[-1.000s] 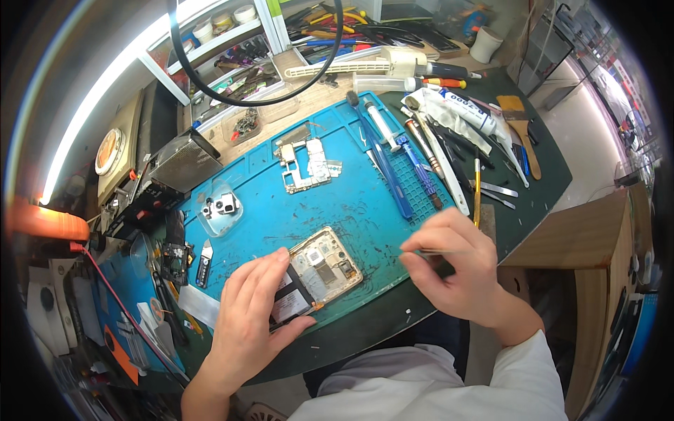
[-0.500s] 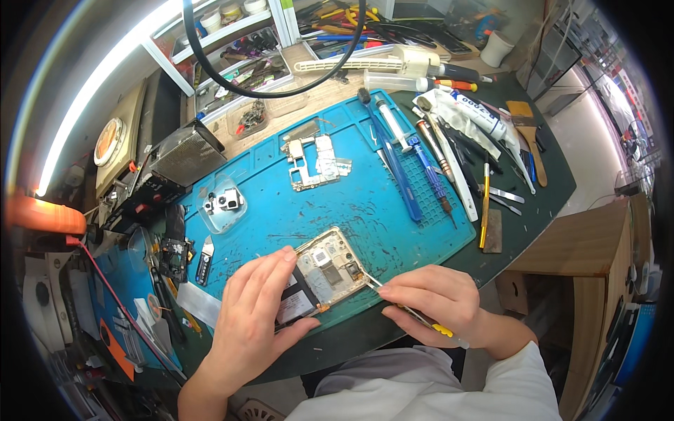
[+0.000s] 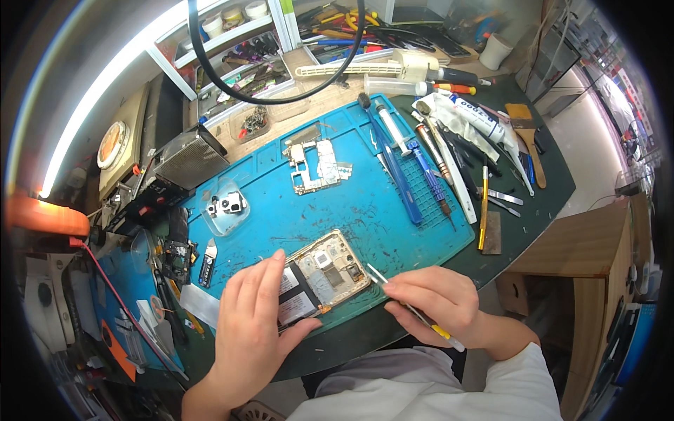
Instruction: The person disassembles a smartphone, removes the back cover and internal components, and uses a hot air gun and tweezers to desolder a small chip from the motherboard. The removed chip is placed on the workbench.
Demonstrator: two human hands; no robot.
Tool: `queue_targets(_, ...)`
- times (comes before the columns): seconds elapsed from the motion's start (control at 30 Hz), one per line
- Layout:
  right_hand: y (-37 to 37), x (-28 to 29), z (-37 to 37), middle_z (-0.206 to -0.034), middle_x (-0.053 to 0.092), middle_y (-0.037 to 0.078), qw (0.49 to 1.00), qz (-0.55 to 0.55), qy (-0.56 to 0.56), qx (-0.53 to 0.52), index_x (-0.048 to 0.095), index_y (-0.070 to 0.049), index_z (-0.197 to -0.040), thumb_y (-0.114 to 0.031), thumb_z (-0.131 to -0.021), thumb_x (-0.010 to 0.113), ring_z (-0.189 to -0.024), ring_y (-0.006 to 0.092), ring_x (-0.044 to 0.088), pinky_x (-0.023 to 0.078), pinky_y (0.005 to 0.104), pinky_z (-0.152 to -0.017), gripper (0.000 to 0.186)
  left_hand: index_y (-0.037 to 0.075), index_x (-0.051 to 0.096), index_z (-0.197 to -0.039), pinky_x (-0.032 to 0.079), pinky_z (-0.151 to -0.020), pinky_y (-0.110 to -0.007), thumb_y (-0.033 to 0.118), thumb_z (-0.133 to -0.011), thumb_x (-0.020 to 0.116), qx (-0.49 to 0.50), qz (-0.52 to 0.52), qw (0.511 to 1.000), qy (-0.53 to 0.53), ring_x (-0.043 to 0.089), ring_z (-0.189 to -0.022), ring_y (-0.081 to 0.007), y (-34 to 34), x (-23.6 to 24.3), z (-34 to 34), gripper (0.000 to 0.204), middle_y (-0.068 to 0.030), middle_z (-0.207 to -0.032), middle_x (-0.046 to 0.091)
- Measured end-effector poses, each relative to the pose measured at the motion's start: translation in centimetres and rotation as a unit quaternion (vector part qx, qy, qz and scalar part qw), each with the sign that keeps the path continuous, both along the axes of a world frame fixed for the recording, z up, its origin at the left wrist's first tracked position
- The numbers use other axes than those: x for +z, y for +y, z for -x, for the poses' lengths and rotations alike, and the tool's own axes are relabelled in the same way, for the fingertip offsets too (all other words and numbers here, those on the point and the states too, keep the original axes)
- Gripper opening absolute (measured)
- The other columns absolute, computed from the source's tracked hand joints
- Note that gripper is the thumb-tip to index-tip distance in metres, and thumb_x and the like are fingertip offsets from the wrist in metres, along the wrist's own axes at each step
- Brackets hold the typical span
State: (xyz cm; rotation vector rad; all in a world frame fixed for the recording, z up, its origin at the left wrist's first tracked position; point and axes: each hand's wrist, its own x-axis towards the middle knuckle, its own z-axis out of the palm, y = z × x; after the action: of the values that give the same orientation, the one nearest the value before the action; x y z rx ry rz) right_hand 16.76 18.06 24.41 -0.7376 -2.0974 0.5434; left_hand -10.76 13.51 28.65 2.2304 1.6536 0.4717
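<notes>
An opened phone (image 3: 335, 269) with a pale gold frame lies tilted on the blue work mat (image 3: 393, 242). Its dark battery (image 3: 298, 300) fills the left part, partly covered by my hand. My left hand (image 3: 249, 316) grips the phone's left end, fingers along the far edge and thumb at the near edge. Pinched in my right hand (image 3: 439, 302) is a slim tool (image 3: 377, 274) with a pale metal tip and a yellow band near its rear end. That tip is just off the phone's right edge; its exact kind is unclear.
Farther back on the mat lies a bare circuit board (image 3: 316, 165). A clear dish (image 3: 225, 210) holds small camera parts. Brushes, a syringe (image 3: 393, 126) and screwdrivers crowd the right side. A black cable loop (image 3: 274, 95) hangs across the back, and an orange-ended tool (image 3: 49, 217) sits far left.
The slim tool's tip has come away from the phone's right inner edge, and its shaft has turned slightly. My left hand keeps its grip; the whole view has shifted a little.
</notes>
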Motion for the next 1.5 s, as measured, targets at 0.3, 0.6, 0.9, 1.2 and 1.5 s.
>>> queue_targets(0.3, -0.3, 0.0, -1.0, -0.099, 0.072, 0.01, 0.998, -0.028, 0.048, -0.037, 0.072, -0.002, -0.116, 0.002, -0.079, 0.084, -0.076, 0.0231, 0.07, 0.055, 0.0309, -0.061, 0.039, -0.006, 0.058, -0.136, 0.05, -0.081, -0.038, 0.022, -0.079, 0.091, 0.036, 0.155, 0.979, -0.127, 0.061, -0.09, -0.0295, 2.5, 2.8, 1.1, 0.071, -0.0135, -0.1, 0.061)
queue_targets(0.6, 3.1, 2.5, -6.6, -0.104, 0.071, 0.013, 0.96, -0.13, -0.098, -0.228, 0.071, -0.004, -0.119, -0.002, -0.085, 0.079, -0.088, 0.03, 0.07, 0.057, 0.038, -0.075, 0.034, -0.005, 0.053, -0.135, 0.066, -0.08, -0.039, 0.004, -0.097, 0.067, 0.182, 0.326, 0.748, -0.549, 0.075, -0.095, -0.0237, 1.6, 2.4, 3.8, 0.041, -0.0176, -0.116, 0.071)
queue_targets(0.9, 9.7, 3.3, -12.0, -0.112, 0.072, 0.011, 0.915, -0.168, -0.25, -0.268, 0.072, -0.002, -0.116, 0.001, -0.085, 0.063, -0.106, 0.0292, 0.066, 0.054, 0.0399, -0.092, 0.032, -0.004, 0.042, -0.146, 0.047, -0.118, -0.051, 0.01, -0.111, 0.046, 0.268, 0.237, 0.542, -0.76, 0.057, -0.135, -0.0317, -2.6, -1.9, -3.8, 0.038, -0.0193, -0.147, 0.054)
queue_targets(1.2, 8.5, 2.2, -11.4, -0.104, 0.071, 0.012, 0.921, -0.103, -0.214, -0.308, 0.074, -0.003, -0.112, -0.006, -0.092, 0.07, -0.098, 0.0311, 0.068, 0.054, 0.0407, -0.086, 0.021, -0.009, 0.051, -0.137, 0.052, -0.113, -0.043, 0.023, -0.114, 0.046, 0.251, 0.41, 0.576, -0.661, 0.061, -0.133, -0.0299, -1.9, 0.2, -2.6, 0.04, -0.021, -0.141, 0.061)
queue_targets(1.5, 7.1, 1.8, -8.9, -0.094, 0.068, 0.011, 0.937, 0.002, -0.195, -0.291, 0.072, -0.006, -0.117, -0.006, -0.096, 0.066, -0.08, 0.0286, 0.069, 0.054, 0.037, -0.071, 0.022, -0.01, 0.049, -0.141, 0.054, -0.111, -0.04, 0.024, -0.114, 0.047, 0.245, 0.428, 0.536, -0.685, 0.062, -0.132, -0.0305, -2.5, -0.3, -3.5, 0.044, -0.0252, -0.143, 0.059)
